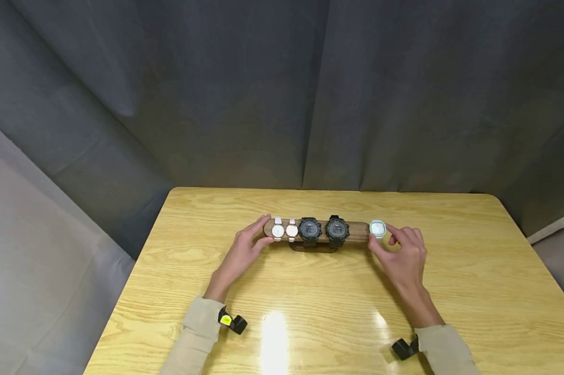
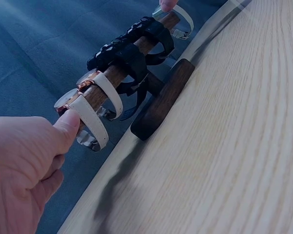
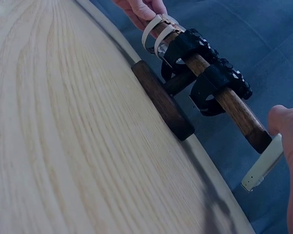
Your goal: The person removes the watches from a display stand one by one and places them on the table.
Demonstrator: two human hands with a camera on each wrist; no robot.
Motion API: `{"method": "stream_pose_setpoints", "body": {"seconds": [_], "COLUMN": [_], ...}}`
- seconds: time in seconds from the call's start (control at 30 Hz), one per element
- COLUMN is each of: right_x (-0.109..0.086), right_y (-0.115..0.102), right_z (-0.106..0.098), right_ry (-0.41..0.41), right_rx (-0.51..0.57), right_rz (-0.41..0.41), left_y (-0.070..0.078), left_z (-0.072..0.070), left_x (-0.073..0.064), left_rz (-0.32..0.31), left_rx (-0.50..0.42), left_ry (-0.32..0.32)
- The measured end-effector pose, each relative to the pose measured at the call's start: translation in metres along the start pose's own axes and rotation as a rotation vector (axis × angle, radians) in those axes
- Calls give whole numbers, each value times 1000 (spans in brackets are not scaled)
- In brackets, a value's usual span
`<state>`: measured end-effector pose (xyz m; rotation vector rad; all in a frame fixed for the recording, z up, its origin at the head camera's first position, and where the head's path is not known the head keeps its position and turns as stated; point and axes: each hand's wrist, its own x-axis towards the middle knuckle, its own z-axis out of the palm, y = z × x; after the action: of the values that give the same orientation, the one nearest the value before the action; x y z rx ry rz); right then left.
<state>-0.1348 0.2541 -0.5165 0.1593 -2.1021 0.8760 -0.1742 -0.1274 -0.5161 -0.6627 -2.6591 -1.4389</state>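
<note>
A dark wooden T-shaped watch stand (image 1: 358, 232) stands on the table, its bar running left to right. My left hand (image 1: 238, 255) grips the bar's left end, thumb near the strap of a white-strapped watch (image 2: 90, 117). Beside that sits a second, smaller white-strapped watch (image 1: 292, 230), then two chunky black watches (image 1: 309, 229), all looped round the bar. At the bar's right end my right hand (image 1: 406, 258) pinches a pale mint watch (image 1: 378, 228) between thumb and fingers. Its strap (image 3: 262, 163) hangs below the bar's tip in the right wrist view.
The stand's base (image 2: 163, 100) rests on a light wooden table (image 1: 193, 229) near its back edge. Behind the table hangs a dark grey curtain (image 1: 244, 104). Each wrist wears a small black camera (image 1: 238, 324).
</note>
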Motion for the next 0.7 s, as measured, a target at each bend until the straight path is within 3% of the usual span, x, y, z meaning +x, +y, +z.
{"method": "stream_pose_setpoints", "body": {"seconds": [0.47, 0.7], "right_x": [-5, -4], "right_y": [11, 19], "right_z": [0, -8], "right_ry": [6, -23], "right_rx": [17, -37], "right_rz": [18, 24], "left_y": [1, 1], "left_z": [-4, -3], "left_x": [-2, -2], "left_rz": [-46, -10], "left_rx": [-5, -6], "left_ry": [-16, -20]}}
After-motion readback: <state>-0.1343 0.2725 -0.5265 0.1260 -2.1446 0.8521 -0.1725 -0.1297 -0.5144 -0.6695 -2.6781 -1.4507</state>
